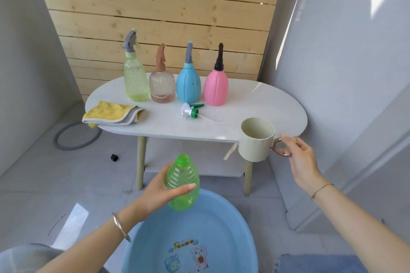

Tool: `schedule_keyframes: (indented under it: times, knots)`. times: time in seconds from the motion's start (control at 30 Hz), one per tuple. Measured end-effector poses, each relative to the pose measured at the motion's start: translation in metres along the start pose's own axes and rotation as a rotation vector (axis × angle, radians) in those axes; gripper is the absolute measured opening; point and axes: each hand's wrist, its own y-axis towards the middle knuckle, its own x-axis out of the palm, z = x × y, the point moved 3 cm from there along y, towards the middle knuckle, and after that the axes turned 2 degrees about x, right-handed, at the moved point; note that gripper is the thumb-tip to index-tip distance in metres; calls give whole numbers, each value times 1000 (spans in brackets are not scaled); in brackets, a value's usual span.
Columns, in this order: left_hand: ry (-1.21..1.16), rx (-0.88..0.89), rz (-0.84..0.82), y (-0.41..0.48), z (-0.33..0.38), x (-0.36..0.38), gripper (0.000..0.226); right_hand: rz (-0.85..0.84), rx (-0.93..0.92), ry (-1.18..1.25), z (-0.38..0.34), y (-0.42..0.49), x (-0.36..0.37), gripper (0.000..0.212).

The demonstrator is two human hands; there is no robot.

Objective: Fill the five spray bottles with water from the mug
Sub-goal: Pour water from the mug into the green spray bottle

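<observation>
Fingers (182, 189) of left hand (155, 196) grip uncapped green bottle (183, 174); right hand (300, 158) holds mug (255, 145)

The left hand (155, 193) gripped an uncapped green bottle (182, 182) over the blue basin (224, 210), the right hand (299, 157) held the cream mug (256, 139) by its handle, and four capped spray bottles (175, 77) stood on the white table (266, 104).

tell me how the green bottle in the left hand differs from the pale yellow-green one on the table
The green bottle is gripped by the left hand over the blue basin, tilted; the yellow-green bottle stands upright on the white table. The green bottle's neck is open, capless; the yellow-green bottle carries a grey trigger head. Both are translucent plastic.
</observation>
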Motion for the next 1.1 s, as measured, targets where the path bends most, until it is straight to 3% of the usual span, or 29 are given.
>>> schedule_keyframes:
  times: [0.1, 0.3, 0.5, 0.67, 0.8, 1.1]
  knots:
    - [0, -31, 31, -6, -15, -3, 81, -162, 95, -209, 41, -22, 18, 42]
    - [47, -56, -24, -16, -36, 0, 60, -421, 366, -680, 154, -69, 43, 46]
    - [88, -51, -64, -28, -50, -7, 82, -458, 393, -973, 236, -103, 37, 49]
    - [69, -94, -66, -37, -62, -17, 83, -408, 453, -1086, 276, -118, 27, 42]
    - [58, -103, -36, -41, -62, -19, 72, -395, 459, -1067, 288, -120, 29, 36]
    - [56, -134, -16, -43, -62, -24, 62, -408, 444, -1084, 301, -120, 40, 42]
